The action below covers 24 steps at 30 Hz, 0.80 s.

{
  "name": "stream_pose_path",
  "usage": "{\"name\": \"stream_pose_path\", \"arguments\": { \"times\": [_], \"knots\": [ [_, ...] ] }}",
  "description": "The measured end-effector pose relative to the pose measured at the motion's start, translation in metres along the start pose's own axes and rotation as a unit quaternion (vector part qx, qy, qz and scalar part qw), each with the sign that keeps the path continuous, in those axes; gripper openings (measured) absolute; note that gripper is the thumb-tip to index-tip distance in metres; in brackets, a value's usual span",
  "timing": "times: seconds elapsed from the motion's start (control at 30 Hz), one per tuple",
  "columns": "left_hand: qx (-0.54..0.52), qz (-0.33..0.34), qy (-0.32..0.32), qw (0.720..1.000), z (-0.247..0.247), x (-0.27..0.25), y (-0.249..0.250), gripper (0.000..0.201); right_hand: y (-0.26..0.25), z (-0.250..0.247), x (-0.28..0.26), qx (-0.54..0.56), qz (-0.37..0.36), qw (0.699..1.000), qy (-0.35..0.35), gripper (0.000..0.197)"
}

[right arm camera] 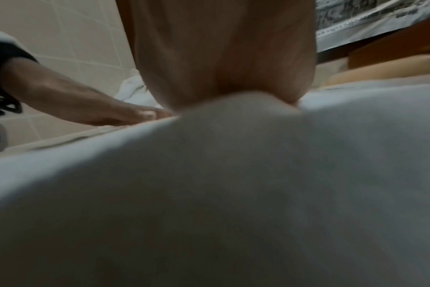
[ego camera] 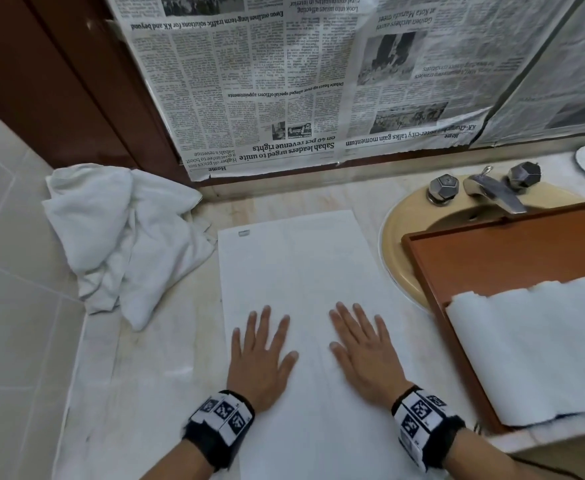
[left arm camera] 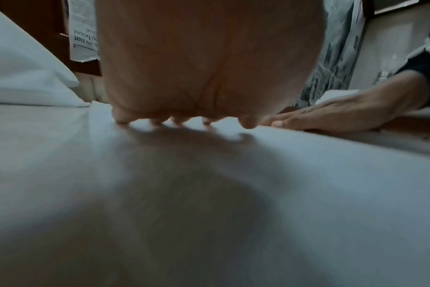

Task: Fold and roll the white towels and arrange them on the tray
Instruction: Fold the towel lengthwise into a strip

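Smoothing step, by the look of it: left hand (ego camera: pixel 261 355) and right hand (ego camera: pixel 362 351) both flat, fingers spread and straight, palms pressed side by side on the near half of the folded white towel (ego camera: pixel 301 271). Nothing gripped by either. Towel laid out as a long narrow strip on the counter (ego camera: pixel 138 375), label patch at the far left corner, near end running off toward the body and out of sight.

Likely next: taking one short end and rolling it up tight along the strip's length, with even pressure from both palms so the edges stay aligned and the roll stays straight. Soft terry, prone to skewing or loosening if one side leads.

Wooden tray (ego camera: pixel 492 251) perched over the beige sink basin (ego camera: pixel 398 244), just right of the strip. Inside, at the near end, one rolled white towel (ego camera: pixel 533 344) lying crosswise; far half of the tray bare. Heap of crumpled white towels (ego camera: pixel 121 237) waiting at the counter's far left corner, unfolded, close beside the strip.
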<state>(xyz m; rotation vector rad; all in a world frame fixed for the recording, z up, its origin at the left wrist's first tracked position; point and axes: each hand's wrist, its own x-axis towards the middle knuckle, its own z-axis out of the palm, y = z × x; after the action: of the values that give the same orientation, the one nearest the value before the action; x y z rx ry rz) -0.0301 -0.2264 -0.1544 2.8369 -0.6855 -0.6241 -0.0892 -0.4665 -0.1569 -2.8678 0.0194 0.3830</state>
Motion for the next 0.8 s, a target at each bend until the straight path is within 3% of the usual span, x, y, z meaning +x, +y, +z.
{"name": "stream_pose_path", "arguments": {
  "times": [0.1,0.27,0.33,0.43,0.5,0.67,0.8],
  "knots": [
    [0.026,0.008,0.02,0.999,0.003,0.0,-0.018,0.066,0.026,0.002,-0.005,0.007,0.053,0.998,0.029,0.064],
    [0.021,0.042,0.02,0.999,-0.006,0.004,-0.023,0.069,0.046,-0.009,-0.017,-0.004,0.147,0.989,0.018,0.074],
    [0.011,0.033,0.018,0.999,-0.009,0.002,-0.021,0.07,0.034,-0.007,-0.025,0.015,0.125,0.991,0.038,0.072],
    [-0.02,0.015,0.031,0.999,-0.009,-0.015,0.0,0.073,0.001,0.008,-0.041,0.016,0.017,0.998,0.054,0.063],
    [-0.025,0.01,0.021,0.999,0.0,-0.033,0.018,0.071,-0.016,0.023,-0.05,-0.005,-0.017,0.999,0.045,0.06],
    [-0.007,-0.002,0.023,1.0,0.031,-0.059,0.023,0.066,-0.015,0.031,-0.062,-0.018,0.005,0.999,0.045,0.059],
    [-0.019,-0.023,0.03,0.999,0.032,-0.063,0.012,0.066,0.011,0.024,-0.068,-0.024,0.063,0.997,0.043,0.061]
  ]
}}
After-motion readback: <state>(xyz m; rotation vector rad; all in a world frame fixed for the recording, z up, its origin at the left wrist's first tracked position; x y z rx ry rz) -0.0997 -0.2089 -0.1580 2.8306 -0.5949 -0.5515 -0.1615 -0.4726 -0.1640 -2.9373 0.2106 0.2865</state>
